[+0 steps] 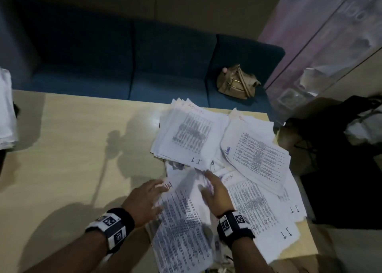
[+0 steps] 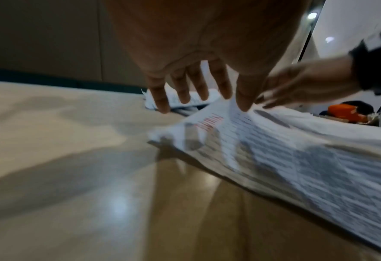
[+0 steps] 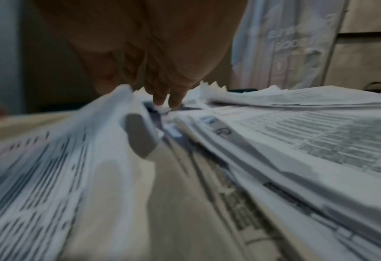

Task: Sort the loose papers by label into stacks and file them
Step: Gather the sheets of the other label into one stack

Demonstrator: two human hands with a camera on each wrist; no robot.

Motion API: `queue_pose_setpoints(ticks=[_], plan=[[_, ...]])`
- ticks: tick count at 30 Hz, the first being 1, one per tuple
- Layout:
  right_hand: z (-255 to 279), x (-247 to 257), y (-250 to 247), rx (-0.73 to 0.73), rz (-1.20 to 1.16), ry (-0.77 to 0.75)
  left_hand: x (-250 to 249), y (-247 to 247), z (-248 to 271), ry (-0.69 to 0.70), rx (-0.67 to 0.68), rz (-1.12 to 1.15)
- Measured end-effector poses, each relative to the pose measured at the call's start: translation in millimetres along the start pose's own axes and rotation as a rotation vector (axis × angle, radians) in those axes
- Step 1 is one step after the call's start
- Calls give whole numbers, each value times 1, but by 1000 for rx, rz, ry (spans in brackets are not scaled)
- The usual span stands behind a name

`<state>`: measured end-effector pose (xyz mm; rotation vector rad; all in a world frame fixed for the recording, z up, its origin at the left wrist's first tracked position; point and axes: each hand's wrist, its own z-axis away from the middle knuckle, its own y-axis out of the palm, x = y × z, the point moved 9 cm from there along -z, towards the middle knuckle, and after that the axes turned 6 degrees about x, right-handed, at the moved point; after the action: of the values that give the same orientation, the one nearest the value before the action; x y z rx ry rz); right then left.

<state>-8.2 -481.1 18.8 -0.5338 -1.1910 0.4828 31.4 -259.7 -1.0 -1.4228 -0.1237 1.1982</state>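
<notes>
Loose printed papers (image 1: pixel 258 148) lie in overlapping heaps on the right half of the beige table (image 1: pixel 72 148); handwritten labels such as "IT" show on some. Nearest me is a sheet with a red label (image 1: pixel 179 210), its left part raised off the table (image 2: pixel 252 141). My left hand (image 1: pixel 148 192) hovers at that sheet's left edge, fingers (image 2: pixel 185 88) straight and spread, thumb tip touching an upturned corner. My right hand (image 1: pixel 215 192) lies over the papers just right of it, fingertips (image 3: pixel 164 100) pressing on the pile; the raised sheet's edge (image 3: pixel 122 98) stands beside them. Both wrist views are blurred.
A blue sofa (image 1: pixel 124 65) runs behind the table, with a tan handbag (image 1: pixel 237 82) on its right seat. A white paper stack (image 1: pixel 6 111) sits at the table's far left edge. Dark bags (image 1: pixel 341 148) lie on the floor right of the table.
</notes>
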Motion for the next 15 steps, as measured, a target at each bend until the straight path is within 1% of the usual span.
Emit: queue_pose_setpoints(ticks=[1,2,3,4,5,6,7,8,9,10,11,13,14,15], plan=[[5,-9,-20,-100,-31,18,3,10,-5,-96,35,-33],[10,-18,-40,-201,-17,47,14,15,-8,-221,50,-37],[18,-35,-59,-299,16,90,24,17,-7,-354,54,-20],[25,-52,-76,-393,39,140,33,15,-6,-453,25,10],[33,-72,-91,-482,14,187,39,11,-6,-513,-19,49],[40,-91,-101,-537,-16,231,43,10,-5,-549,-54,83],[44,-105,-108,-555,-20,254,47,9,-6,-569,-76,117],[45,-115,-110,-509,3,299,49,9,-7,-588,-80,151],[42,-124,-104,-416,0,346,51,11,-8,-611,-76,182],[37,-128,-93,-284,6,364,53,9,-9,-628,-80,209],[33,-125,-79,-141,64,334,54,10,-9,-649,-95,236],[28,-108,-47,100,292,220,53,7,-11,-662,-129,285],[28,-95,-31,186,373,168,54,6,-11,-663,-147,328],[27,-85,-18,257,403,134,56,5,-9,-668,-184,399]])
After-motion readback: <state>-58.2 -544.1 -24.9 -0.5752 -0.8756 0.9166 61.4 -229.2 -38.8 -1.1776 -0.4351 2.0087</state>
